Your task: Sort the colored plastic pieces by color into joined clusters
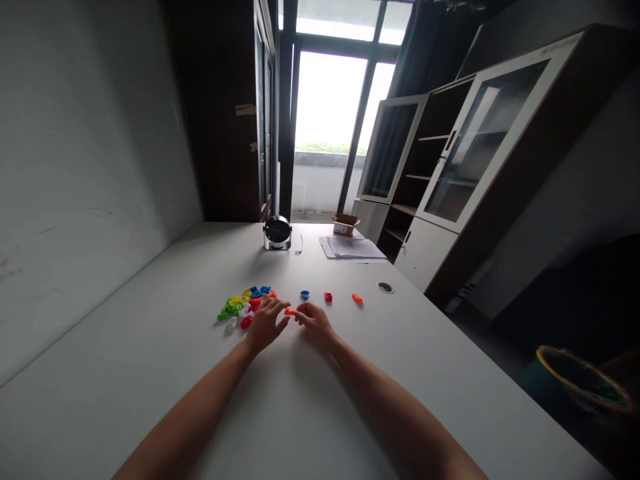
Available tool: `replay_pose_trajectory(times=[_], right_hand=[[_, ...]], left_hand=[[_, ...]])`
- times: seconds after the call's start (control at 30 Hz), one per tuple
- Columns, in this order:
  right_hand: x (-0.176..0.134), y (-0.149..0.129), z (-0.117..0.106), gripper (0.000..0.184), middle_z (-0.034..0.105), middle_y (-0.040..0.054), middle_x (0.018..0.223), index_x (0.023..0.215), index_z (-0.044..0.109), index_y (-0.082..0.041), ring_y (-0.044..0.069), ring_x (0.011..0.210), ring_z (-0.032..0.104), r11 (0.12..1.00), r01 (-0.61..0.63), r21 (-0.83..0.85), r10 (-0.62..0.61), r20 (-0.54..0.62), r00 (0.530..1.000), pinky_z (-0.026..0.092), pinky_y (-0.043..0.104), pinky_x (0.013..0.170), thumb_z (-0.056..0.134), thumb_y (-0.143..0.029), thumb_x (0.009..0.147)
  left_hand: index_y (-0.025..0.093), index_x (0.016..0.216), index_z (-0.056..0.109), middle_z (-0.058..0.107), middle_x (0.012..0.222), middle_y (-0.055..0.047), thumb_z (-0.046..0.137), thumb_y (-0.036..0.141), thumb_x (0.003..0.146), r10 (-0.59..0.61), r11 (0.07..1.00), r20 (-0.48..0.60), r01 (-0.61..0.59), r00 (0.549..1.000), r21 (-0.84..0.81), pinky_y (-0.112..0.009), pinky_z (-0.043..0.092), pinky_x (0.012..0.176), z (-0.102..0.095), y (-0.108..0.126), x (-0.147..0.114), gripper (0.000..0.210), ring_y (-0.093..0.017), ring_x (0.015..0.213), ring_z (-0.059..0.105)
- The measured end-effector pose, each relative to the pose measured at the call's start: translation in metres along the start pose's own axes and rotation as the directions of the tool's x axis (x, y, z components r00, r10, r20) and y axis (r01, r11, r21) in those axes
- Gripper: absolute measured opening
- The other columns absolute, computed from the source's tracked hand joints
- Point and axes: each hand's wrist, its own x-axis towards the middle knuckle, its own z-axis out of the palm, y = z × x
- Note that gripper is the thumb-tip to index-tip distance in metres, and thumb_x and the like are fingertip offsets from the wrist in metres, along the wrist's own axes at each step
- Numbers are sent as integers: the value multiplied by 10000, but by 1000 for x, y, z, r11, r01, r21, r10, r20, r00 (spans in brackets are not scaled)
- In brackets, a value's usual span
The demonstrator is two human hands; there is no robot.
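An orange plastic piece is pinched in the fingertips of my right hand. My left hand faces it from the left, thumb and fingers apart, with nothing visible in its grasp. Just beyond and left of that hand lies a pile of small plastic pieces: green, yellow, white, red, blue and orange. My left hand covers part of the pile. Right of my hands, a blue piece, a red piece and another orange piece lie spaced in a row.
Toward the far end of the white table stand a round black device on a stand, a thin cord, papers and an open cardboard box. A cable hole sits near the right edge. A bin stands beyond it.
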Motion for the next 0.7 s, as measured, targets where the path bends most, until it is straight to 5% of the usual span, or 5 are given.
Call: replay_pose_trajectory(times=[0.13, 0.3, 0.47, 0.7], right_hand=[[0, 5, 0, 307, 684, 27, 760, 935, 605, -212, 194, 679, 654, 996, 80, 32, -79, -33, 996, 520, 318, 651, 698, -488, 838], [-3, -2, 2, 217, 686, 36, 828, 929, 628, -204, 169, 703, 622, 963, 217, -160, -226, -39, 973, 504, 291, 652, 656, -411, 873], [-5, -9, 3, 149, 692, 38, 872, 935, 648, -191, 155, 734, 621, 929, 303, -212, -313, -13, 950, 511, 281, 689, 621, -332, 897], [-2, -1, 2, 157, 676, 15, 810, 910, 648, -195, 146, 693, 601, 949, 250, -193, -263, -45, 964, 491, 265, 655, 626, -350, 901]], left_hand=[[206, 1098, 683, 714, 1014, -79, 474, 394, 981, -183, 935, 99, 204, 978, -289, -366, 543, 841, 8, -10, 2, 305, -209, 898, 665], [137, 1029, 691, 700, 852, -80, 494, 503, 952, -254, 700, 300, 389, 919, -599, -279, 501, 639, 17, -16, 7, 423, -161, 706, 634], [125, 1030, 690, 691, 908, -88, 657, 485, 857, -250, 593, 298, 389, 921, -704, -280, 490, 666, 15, -14, 8, 400, -156, 733, 618], [160, 1104, 663, 679, 1003, -78, 708, 370, 826, -264, 610, 217, 337, 940, -717, -293, 508, 731, 16, -14, 5, 351, -168, 821, 635]])
